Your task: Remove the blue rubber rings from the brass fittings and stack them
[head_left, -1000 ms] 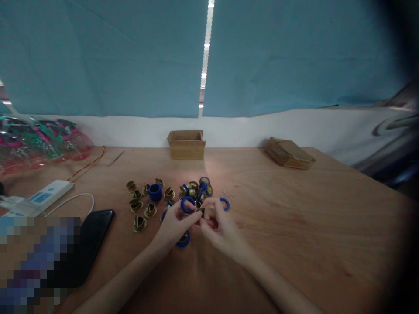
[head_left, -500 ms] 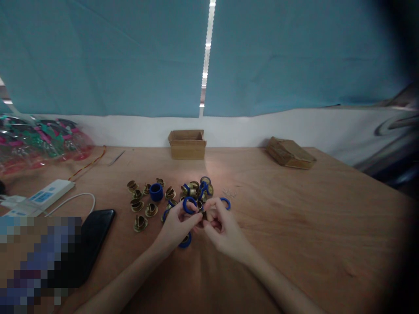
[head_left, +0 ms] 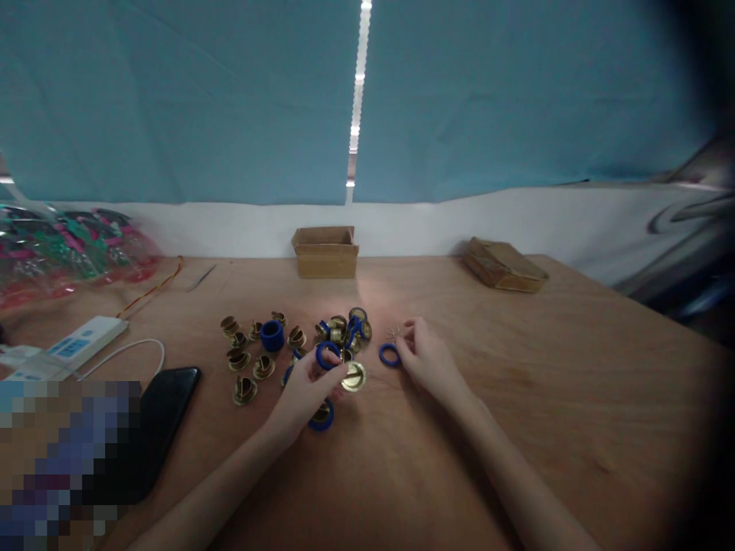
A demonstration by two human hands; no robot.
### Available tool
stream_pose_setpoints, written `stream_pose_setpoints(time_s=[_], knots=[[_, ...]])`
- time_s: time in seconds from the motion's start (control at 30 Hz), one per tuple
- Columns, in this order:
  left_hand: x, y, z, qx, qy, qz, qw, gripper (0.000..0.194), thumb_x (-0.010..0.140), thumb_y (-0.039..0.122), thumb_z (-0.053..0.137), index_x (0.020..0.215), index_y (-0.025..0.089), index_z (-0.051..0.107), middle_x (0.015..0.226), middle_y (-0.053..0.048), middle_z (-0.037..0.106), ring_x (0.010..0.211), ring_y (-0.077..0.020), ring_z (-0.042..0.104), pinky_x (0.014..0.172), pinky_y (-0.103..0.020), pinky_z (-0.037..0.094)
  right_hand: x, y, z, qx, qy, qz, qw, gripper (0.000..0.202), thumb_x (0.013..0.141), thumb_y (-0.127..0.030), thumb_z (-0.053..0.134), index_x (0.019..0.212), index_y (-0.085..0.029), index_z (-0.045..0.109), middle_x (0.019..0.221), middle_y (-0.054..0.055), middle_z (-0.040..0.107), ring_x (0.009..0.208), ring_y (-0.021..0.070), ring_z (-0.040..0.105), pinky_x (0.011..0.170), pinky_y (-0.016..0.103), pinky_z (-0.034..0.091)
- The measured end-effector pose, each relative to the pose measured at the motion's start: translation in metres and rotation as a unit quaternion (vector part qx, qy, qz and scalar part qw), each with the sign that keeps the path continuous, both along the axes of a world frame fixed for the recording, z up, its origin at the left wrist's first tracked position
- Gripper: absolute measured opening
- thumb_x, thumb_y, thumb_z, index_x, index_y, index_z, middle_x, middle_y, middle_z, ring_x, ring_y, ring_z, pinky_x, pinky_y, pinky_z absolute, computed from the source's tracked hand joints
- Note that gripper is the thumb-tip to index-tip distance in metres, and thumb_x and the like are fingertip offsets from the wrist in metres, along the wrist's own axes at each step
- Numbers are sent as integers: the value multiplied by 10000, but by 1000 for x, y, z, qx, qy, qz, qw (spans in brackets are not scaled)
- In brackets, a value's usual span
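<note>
Brass disc (head_left: 354,378) clamped in fingers of left hand (head_left: 305,392); right hand (head_left: 428,358) near metal bits (head_left: 393,334), fingers' hold unclear.

Bench (head_left: 545,405): box (head_left: 327,264) at rear centre; carton (head_left: 505,265) to its right; caps (head_left: 263,367) before box; loose ring (head_left: 390,364) right of caps; pieces (head_left: 393,334) just behind ring; phone (head_left: 164,409) front left; power strip (head_left: 86,337) behind phone.

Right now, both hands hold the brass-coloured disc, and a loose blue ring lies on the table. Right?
No: only the left hand holds the brass-coloured disc. The right hand is apart from it, by the thin metal pieces, as the head view shows. The loose blue ring does lie on the table.
</note>
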State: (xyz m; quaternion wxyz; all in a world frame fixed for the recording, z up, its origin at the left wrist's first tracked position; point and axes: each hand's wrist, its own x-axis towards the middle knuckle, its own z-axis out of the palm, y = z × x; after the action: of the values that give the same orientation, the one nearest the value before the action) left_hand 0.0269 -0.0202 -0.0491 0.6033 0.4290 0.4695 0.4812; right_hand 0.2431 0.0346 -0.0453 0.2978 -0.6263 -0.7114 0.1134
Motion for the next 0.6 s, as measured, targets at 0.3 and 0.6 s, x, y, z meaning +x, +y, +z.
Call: stream_pose_setpoints(time_s=[0.3,0.6], knots=[[-1,0,3,8,11,1,1000,324,704,397,717,796,155,522,746,11,587,566,-79,553,559,-211,489,8,1,2,51,-47,-14,998,250,848,-255,469,1057,-134,537,985,153,645,894,273,608,766,371,443],[0,0,6,25,-1,-5,1000,317,713,401,709,816,158,533,726,16,594,598,-95,567,566,-211,479,-39,-30,18,-85,217,214,949,216,898,-386,492,908,-192,587,686,0,596,612,146,548,538,249,402]])
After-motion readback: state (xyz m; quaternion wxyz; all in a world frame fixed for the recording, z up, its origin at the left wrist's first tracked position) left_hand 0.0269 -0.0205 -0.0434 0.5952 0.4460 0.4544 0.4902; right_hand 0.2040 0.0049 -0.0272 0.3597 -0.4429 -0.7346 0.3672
